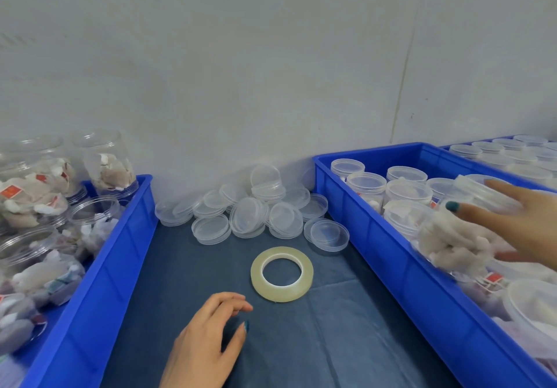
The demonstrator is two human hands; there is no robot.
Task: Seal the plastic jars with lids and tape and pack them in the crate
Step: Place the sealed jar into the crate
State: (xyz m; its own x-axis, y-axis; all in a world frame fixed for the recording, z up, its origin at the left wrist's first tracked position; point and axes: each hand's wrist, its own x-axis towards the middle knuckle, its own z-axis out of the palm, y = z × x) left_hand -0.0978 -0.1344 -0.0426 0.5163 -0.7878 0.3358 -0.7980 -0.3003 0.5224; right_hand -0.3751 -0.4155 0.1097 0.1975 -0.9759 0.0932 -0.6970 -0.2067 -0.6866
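On the dark blue surface (331,342), the blue plastic crate (391,255) at the right is packed closely with lidded jars (366,183). A clear plastic jar of pale contents (446,237) lies tilted across them under the right grip (518,225), whose fingers are spread over it, thumb beneath; whether it is clasped cannot be told. Released so, it could roll and its lid be jarred loose. The flat roll of clear tape (256,273) lies just beside the left grip (205,339), which is loosely curled and empty; its free end may be hard to find.
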